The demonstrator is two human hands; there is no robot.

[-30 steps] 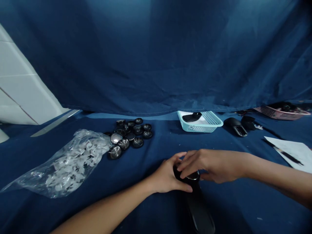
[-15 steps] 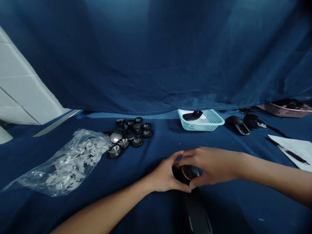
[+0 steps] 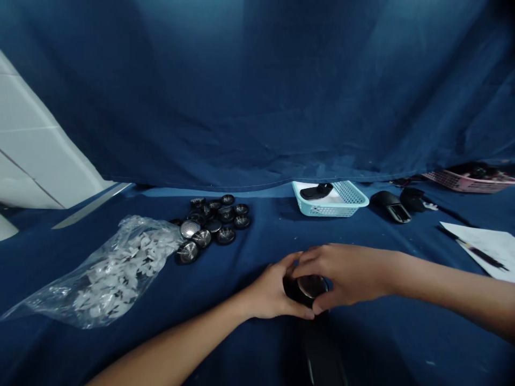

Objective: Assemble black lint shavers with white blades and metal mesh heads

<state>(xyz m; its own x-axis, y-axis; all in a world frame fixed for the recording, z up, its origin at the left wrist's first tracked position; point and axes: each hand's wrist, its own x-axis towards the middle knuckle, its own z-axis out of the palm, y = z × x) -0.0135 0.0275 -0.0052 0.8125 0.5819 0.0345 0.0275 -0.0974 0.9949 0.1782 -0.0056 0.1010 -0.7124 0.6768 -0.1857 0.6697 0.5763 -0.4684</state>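
Since the last frame my right hand (image 3: 346, 273) has slid further over the round black cup (image 3: 306, 288), hiding the mesh edge that showed before; its polished metal disc catches the light. Both hands are together and clamped on it, my left hand (image 3: 271, 287) cupping its side, just beyond a long glossy black piece (image 3: 322, 356). Farther off on the blue-clothed table (image 3: 402, 343) lie metal-faced black discs (image 3: 213, 222), a crinkled plastic bag (image 3: 112, 273) of white flakes, and a teal mesh basket (image 3: 354, 209)

Left hand (image 3: 269, 292), right hand (image 3: 348, 273), both curled
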